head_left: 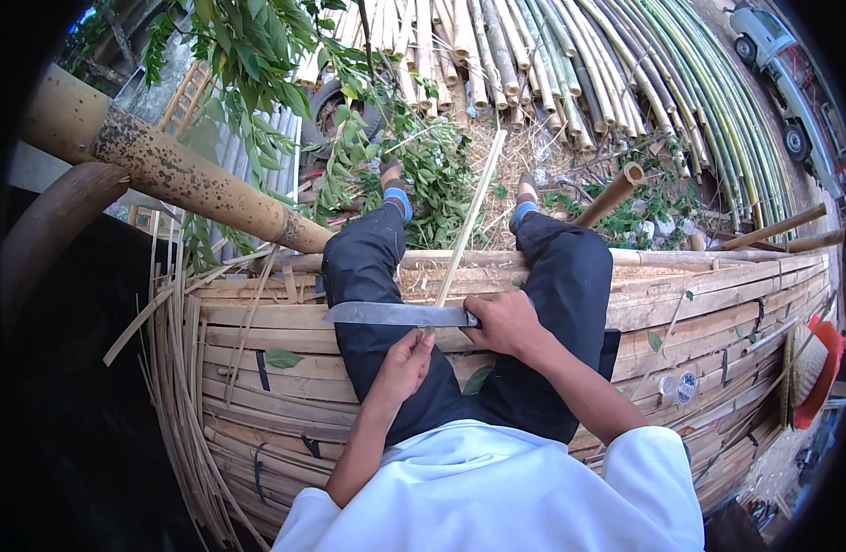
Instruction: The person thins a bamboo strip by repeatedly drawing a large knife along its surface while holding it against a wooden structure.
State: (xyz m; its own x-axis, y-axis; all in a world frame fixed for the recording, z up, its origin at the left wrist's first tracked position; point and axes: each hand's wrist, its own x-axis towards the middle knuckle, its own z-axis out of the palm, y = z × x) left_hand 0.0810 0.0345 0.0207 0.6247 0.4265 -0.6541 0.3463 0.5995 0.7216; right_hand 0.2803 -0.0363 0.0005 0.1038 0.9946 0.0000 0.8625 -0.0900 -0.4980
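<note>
My right hand (506,322) is closed round the dark handle of a long machete (386,314). Its broad grey blade points left, lying level across my lap above my thighs. In my left hand (404,366), thumb and fingers pinch the near end of a pale bamboo strip (471,216). That strip runs away from me, passing the blade close to my left fingertips, and its far end reaches out between my feet. The blade crosses the strip; whether it has cut into it I cannot tell.
I sit on stacked split bamboo slats (266,354) tied with dark bands. Thin strips (179,368) hang at the left, below a thick bamboo pole (193,170). Leafy branches (432,175) and many bamboo poles (533,55) lie ahead. A plastic cup (678,387) and hat (809,368) are at right.
</note>
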